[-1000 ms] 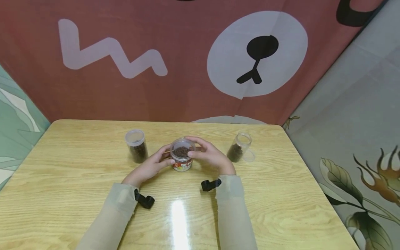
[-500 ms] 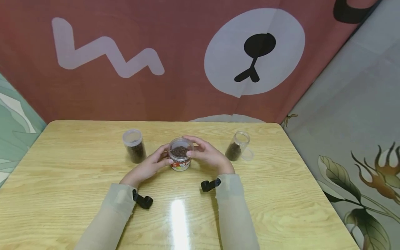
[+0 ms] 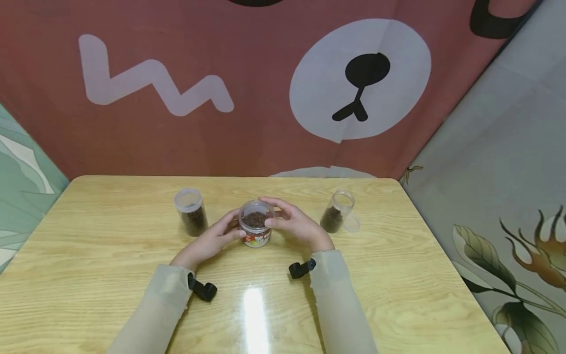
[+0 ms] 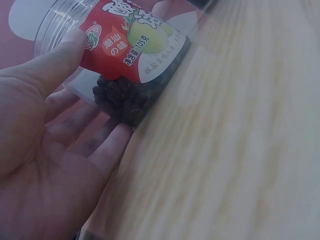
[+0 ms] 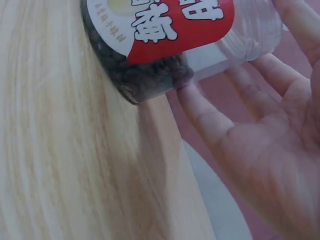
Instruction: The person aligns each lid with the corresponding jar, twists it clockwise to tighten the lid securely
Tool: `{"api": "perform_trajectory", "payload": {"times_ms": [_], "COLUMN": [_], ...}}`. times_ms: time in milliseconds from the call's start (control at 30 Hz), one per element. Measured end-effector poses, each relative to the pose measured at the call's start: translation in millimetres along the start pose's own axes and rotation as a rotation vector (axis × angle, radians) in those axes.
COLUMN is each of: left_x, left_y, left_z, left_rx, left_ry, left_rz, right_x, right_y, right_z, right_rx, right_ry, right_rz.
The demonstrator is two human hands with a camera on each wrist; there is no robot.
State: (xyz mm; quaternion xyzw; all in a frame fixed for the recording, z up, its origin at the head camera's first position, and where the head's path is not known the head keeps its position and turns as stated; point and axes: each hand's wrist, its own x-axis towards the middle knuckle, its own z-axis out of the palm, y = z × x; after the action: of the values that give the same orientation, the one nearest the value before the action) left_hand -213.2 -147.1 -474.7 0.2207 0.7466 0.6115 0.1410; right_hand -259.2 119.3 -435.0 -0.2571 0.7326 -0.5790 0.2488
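A clear plastic jar with a red, white and yellow label stands upright on the table, partly filled with dark brown pieces. My left hand holds it from the left, thumb at the front and fingers around the side. From the right, my right hand holds the same jar, with its thumb near the rim. The left wrist view shows the labelled jar close up, with dark lumps behind the clear wall. Fingers of my right hand touch its lower side in the right wrist view.
A taller jar with a translucent lid and dark contents stands to the left on the wooden table. To the right is a clear jar, uncapped and partly filled, beside a clear round lid. A reddish cloth hangs behind.
The view has shifted slightly. Both hands stay on the labelled jar, which shows no clear movement on the table; the right forearm has swung slightly to the right.
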Motion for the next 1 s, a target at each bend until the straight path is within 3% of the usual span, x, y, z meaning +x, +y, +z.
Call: {"api": "perform_trajectory", "payload": {"times_ms": [233,1000], "left_x": [0.4,1.8], "left_y": [-0.8,-0.8], "left_z": [0.4,-1.1], "left_rx": [-0.002,-0.028], "left_ry": [0.013,-0.022], "left_rz": [0.004,-0.007], "right_x": [-1,0], "right_y": [-4,-6], "right_z": [-0.6,2.4], "right_rx": [-0.092,-0.088], "right_ry": [0.0,0.002], "right_rz": [-0.058,-0.032]}}
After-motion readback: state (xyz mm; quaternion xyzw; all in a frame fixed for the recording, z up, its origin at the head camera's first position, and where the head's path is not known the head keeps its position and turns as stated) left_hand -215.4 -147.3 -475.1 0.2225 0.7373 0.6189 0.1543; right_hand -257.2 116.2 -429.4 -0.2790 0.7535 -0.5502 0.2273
